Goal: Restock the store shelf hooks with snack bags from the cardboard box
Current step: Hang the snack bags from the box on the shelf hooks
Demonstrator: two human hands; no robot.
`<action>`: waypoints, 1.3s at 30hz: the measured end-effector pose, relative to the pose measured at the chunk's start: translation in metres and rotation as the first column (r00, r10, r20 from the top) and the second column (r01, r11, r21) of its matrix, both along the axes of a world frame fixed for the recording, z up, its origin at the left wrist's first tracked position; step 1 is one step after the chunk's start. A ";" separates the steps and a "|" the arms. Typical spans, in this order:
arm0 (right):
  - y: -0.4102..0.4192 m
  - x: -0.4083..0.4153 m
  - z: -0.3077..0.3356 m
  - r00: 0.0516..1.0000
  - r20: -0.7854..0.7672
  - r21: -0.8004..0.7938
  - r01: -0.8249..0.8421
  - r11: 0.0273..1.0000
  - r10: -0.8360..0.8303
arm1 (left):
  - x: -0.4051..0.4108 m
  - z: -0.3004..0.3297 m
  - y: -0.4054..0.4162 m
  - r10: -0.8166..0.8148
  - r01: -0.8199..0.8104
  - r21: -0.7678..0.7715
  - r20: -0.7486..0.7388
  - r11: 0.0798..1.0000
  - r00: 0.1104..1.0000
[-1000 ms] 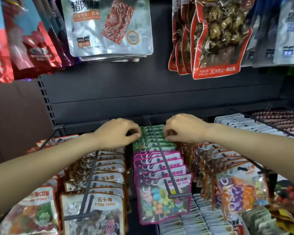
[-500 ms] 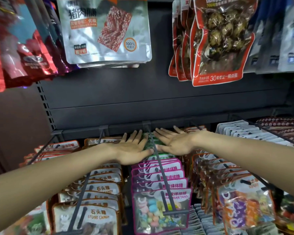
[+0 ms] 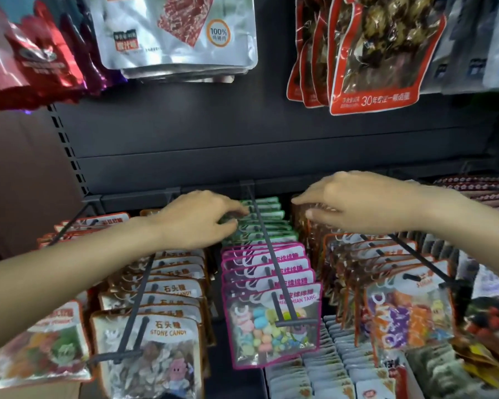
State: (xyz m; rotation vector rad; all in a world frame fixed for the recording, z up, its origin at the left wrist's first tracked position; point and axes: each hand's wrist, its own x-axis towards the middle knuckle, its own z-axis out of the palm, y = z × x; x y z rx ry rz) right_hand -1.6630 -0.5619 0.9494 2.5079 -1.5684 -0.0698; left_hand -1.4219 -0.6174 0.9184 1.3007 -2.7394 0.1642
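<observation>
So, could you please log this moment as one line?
left hand: fingers on green-topped candy bags at hook's rear | right hand: fingers on orange-edged clear bags | no bag lifted

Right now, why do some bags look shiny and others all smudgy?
Head view: light glares off the silver bag up top; the red bags at the left edge are blurred and bent by the wide lens; the pink bag in the middle is sharp enough to show its candies.

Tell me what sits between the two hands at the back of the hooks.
In the head view, green bags on the middle hook's dark rod lie between the left hand and the right hand.
</observation>
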 end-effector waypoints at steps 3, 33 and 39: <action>0.038 0.011 -0.004 0.984 0.178 -0.108 0.030 0.994 -0.011 | -0.003 0.000 0.024 -0.023 0.023 -0.014 0.025 1.000 0.999; 0.062 0.034 -0.094 0.972 0.233 -0.093 -0.008 0.996 0.030 | 0.003 -0.022 0.055 -0.200 0.184 0.094 0.204 0.978 0.958; 0.069 0.032 -0.094 0.977 0.210 -0.054 -0.019 0.998 0.030 | 0.012 -0.024 0.055 -0.215 0.184 0.187 0.157 0.965 0.964</action>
